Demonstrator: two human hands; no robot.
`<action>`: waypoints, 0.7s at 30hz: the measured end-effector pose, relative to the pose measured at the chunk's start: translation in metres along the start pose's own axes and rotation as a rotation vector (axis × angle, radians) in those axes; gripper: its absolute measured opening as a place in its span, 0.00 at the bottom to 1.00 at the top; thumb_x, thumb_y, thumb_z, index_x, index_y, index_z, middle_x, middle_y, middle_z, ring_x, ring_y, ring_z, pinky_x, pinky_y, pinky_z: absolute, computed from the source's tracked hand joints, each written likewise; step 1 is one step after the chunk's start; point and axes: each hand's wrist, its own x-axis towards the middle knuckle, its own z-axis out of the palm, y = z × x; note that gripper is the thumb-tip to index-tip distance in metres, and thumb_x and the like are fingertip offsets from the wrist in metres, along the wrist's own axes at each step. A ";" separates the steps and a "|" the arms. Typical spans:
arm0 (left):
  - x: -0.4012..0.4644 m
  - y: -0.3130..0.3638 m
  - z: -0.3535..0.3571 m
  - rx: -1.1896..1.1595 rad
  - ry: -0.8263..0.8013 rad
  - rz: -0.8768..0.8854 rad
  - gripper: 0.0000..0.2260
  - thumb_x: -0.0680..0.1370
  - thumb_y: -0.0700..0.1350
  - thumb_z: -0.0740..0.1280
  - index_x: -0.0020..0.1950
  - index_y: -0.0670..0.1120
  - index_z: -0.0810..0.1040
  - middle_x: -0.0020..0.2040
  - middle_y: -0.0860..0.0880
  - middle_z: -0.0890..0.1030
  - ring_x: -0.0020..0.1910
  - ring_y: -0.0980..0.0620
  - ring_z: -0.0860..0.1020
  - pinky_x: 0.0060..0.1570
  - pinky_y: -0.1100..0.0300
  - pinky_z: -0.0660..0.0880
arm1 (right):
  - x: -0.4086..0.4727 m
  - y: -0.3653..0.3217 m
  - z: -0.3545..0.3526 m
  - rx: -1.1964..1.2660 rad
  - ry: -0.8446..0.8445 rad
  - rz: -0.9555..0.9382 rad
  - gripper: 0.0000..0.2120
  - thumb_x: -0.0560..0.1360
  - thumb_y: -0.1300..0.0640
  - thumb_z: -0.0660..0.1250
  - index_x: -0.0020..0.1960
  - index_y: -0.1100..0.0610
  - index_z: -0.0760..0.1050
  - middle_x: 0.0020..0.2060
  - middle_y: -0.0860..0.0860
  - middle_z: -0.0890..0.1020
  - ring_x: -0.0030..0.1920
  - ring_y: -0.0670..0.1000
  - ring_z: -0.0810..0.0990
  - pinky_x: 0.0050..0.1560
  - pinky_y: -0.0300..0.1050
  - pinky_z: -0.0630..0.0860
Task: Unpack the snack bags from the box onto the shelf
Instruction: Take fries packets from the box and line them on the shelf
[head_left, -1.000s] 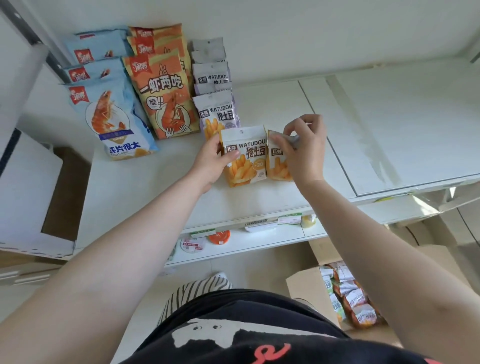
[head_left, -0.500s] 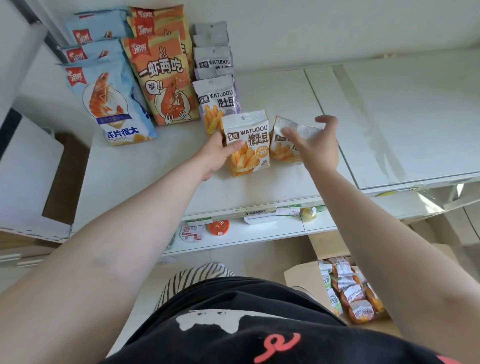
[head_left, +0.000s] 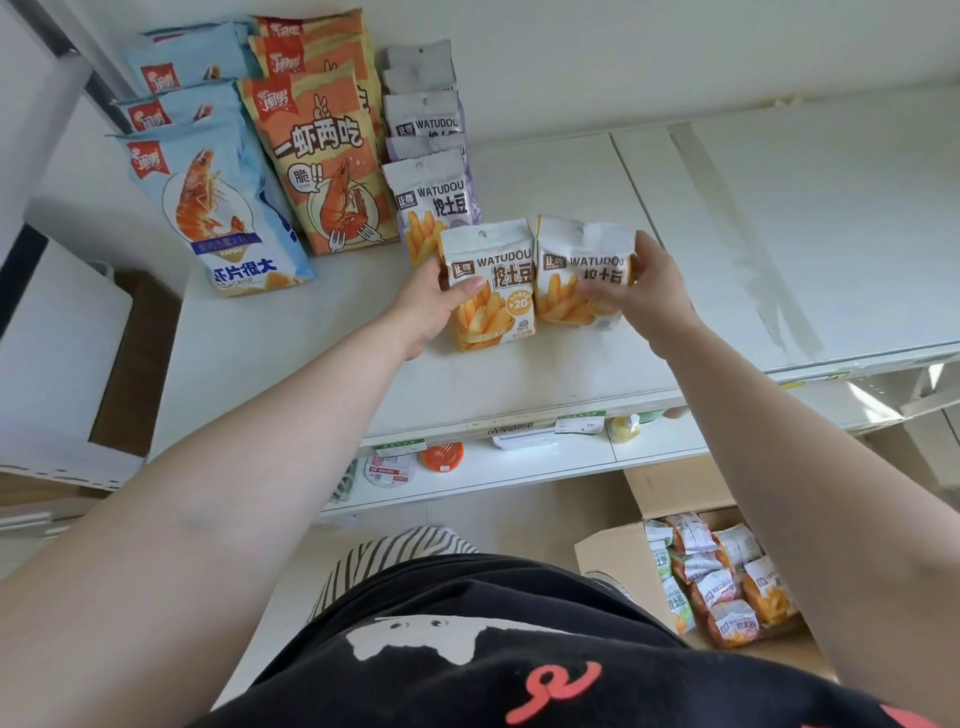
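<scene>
Two white-and-orange WATUDOU fry bags stand side by side on the white shelf (head_left: 545, 171). My left hand (head_left: 431, 306) holds the left bag (head_left: 493, 291) at its left edge, thumb across the front. My right hand (head_left: 641, 296) grips the right bag (head_left: 576, 275) from its right side, fingers curled over its front. Behind them a row of purple WATUDOU bags (head_left: 431, 192) runs to the wall. On the floor at lower right, the cardboard box (head_left: 618, 556) is open and holds several more snack bags (head_left: 722, 582).
Orange shrimp-chip bags (head_left: 322, 156) and blue shrimp-chip bags (head_left: 208, 208) stand in rows at the shelf's back left. The shelf's right half is bare. A lower shelf (head_left: 519, 462) carries small items and price tags. A white panel and another carton sit at the left.
My right hand turned the right bag upright and set its face forward beside the left bag. My left hand stayed on the left bag. The view tilted down slightly.
</scene>
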 end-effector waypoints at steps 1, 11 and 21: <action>0.001 -0.001 0.000 -0.008 0.009 0.009 0.18 0.78 0.40 0.68 0.68 0.46 0.70 0.58 0.51 0.78 0.61 0.51 0.76 0.66 0.53 0.71 | 0.002 0.001 -0.002 0.025 0.014 -0.002 0.20 0.67 0.60 0.79 0.55 0.55 0.76 0.41 0.47 0.82 0.40 0.45 0.81 0.44 0.46 0.81; 0.006 -0.003 0.007 0.018 -0.068 0.038 0.25 0.78 0.39 0.67 0.73 0.46 0.64 0.64 0.51 0.76 0.65 0.53 0.74 0.68 0.56 0.68 | -0.002 0.033 0.010 0.208 -0.106 0.040 0.36 0.61 0.61 0.81 0.65 0.61 0.70 0.56 0.59 0.82 0.56 0.55 0.82 0.55 0.51 0.81; 0.005 0.001 0.010 -0.014 -0.093 0.022 0.26 0.77 0.37 0.69 0.72 0.46 0.64 0.63 0.50 0.76 0.63 0.53 0.75 0.67 0.57 0.69 | 0.001 0.030 0.007 0.243 -0.190 0.036 0.30 0.65 0.70 0.78 0.63 0.61 0.71 0.51 0.53 0.82 0.50 0.48 0.83 0.50 0.44 0.81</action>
